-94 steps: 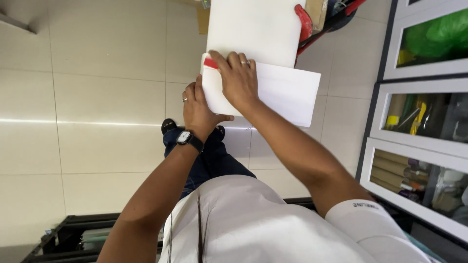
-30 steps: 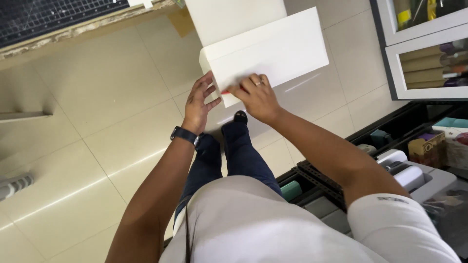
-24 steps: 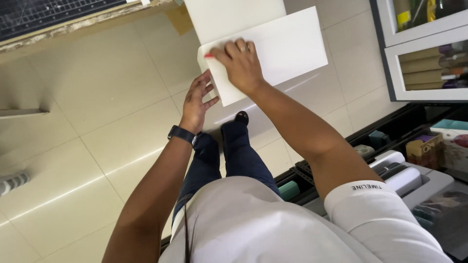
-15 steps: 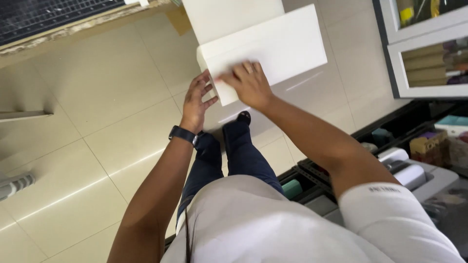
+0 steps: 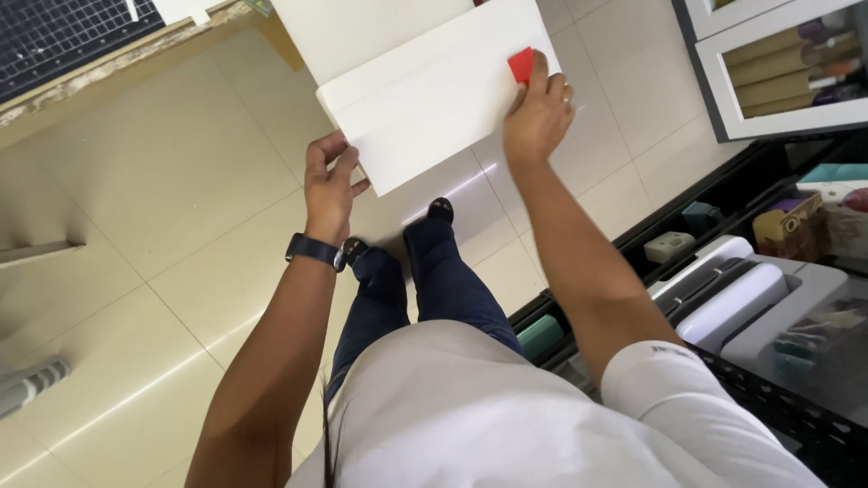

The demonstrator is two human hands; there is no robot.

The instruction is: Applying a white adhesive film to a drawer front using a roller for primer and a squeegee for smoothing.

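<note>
head view | left hand (image 5: 330, 185) pinching the lower-left corner of the white sheet (image 5: 434, 99), fingers closed on its edge | right hand (image 5: 540, 117) pressing a small red squeegee (image 5: 521, 65) flat near the sheet's right edge, fingers wrapped on it | sheet's held out over the tile floor (image 5: 154, 226), lots of free floor to the left | glass cabinet (image 5: 778, 63) and black crate (image 5: 796, 416) crowd the right side

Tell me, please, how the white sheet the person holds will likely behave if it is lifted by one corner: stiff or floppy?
The white sheet is probably fairly stiff: it juts past the left hand without sagging. It seems light, since fingertips alone steady it. It may slide easily: the right hand presses a small red tool onto its smooth-looking face.
</note>
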